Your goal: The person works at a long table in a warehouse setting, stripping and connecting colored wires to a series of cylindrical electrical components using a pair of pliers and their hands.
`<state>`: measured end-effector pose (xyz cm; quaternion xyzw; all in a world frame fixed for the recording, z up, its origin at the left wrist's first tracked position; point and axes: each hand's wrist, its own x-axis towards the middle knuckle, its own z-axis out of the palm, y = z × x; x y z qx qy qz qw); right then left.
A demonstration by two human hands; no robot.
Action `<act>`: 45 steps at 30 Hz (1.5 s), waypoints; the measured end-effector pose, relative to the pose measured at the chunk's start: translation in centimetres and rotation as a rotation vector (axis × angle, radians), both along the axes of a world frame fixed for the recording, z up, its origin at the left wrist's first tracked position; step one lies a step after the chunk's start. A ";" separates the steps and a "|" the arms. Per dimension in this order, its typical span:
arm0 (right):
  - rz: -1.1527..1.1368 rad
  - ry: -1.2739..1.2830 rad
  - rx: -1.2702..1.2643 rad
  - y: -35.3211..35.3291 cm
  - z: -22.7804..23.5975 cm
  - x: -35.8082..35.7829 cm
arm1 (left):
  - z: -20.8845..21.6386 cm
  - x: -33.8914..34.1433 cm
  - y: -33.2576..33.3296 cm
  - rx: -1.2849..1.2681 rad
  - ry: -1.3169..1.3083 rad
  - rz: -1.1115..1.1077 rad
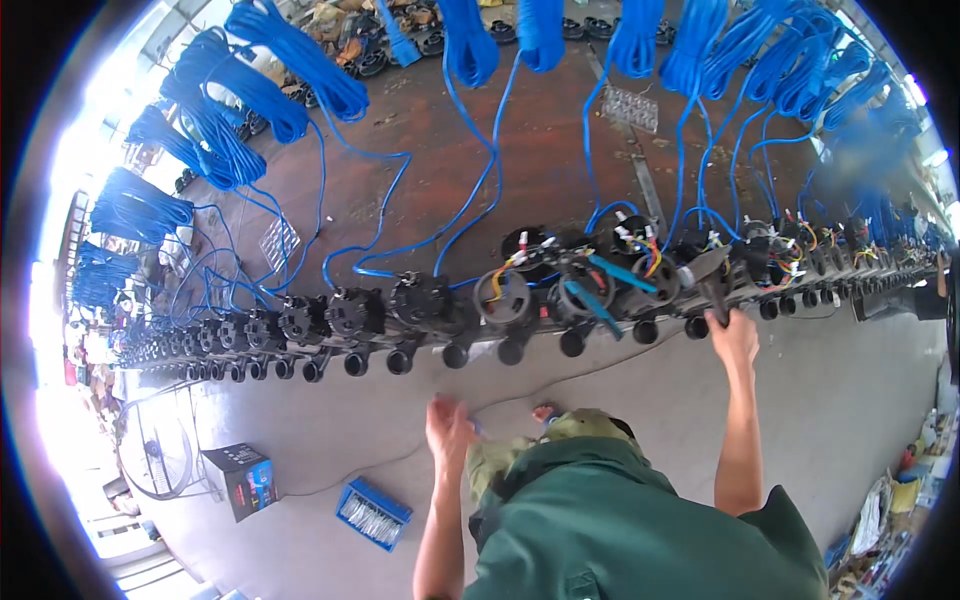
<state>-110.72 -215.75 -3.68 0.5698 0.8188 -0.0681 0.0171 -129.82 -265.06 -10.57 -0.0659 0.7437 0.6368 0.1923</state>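
Along the edge of the workbench stretches a row of black round motor housings (430,300). Those in front and to the right stand uncapped, with coloured wires (655,255) showing. My right hand (735,338) is closed around the dark handle of a tool with a broad greyish head (707,264), held over the uncapped housings; its exact kind is unclear. A hand tool with teal handles (592,305) rests across two of those housings. My left hand (450,428), smeared by motion, hangs in front of the bench, apart from the parts, and its fingers cannot be made out.
Coiled blue cables (300,65) line the far side of the reddish-brown bench (400,130), their leads running to the housings. On the floor are a blue crate of metal pieces (375,515), a dark box (240,478) and a fan (155,450). A thin cord (575,378) crosses the floor.
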 end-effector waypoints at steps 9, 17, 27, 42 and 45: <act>-0.237 0.509 0.108 -25.5 6.3 0.8 | -4.8 -14.0 3.2 -0.300 0.506 -0.241; -0.871 0.804 -1.438 -38.7 4.4 -10.6 | -13.1 -18.8 4.1 -0.186 0.942 -0.555; -0.573 0.822 -1.648 -36.9 -0.3 -19.5 | -8.4 -20.3 3.2 -0.133 1.012 -0.643; -0.444 0.731 -1.775 -32.9 1.1 -17.1 | -9.5 -19.9 4.0 -0.139 0.933 -0.514; -0.660 0.521 -1.713 -33.8 -4.4 -17.3 | -8.7 -19.2 4.1 0.174 0.509 -0.466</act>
